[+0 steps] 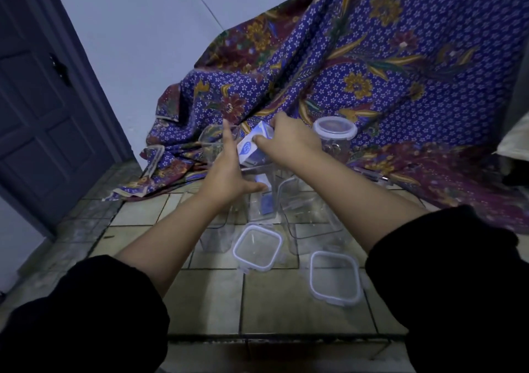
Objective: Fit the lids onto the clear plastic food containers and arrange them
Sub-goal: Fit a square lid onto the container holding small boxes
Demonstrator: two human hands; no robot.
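Head view: a white-and-blue card [252, 147] is gripped by the right hand [289, 140] above a clear container [262, 200] touched by the straight-fingered left hand [229, 178], two lids [257, 248] laid on the tiled surface [286, 301].

The left lid [257, 248] and right lid [334, 278] are lying side by side on the near floor [286, 309]. The left container [217, 235], middle container [262, 200] and right container [312, 223] are standing just behind them. The right hand [289, 140] is holding a card [249, 147] above the middle container, and a jar [335, 135] is standing far right before the cloth [400, 72].

Tiled floor [217, 295], dark door [43, 109], batik cloth [386, 72]
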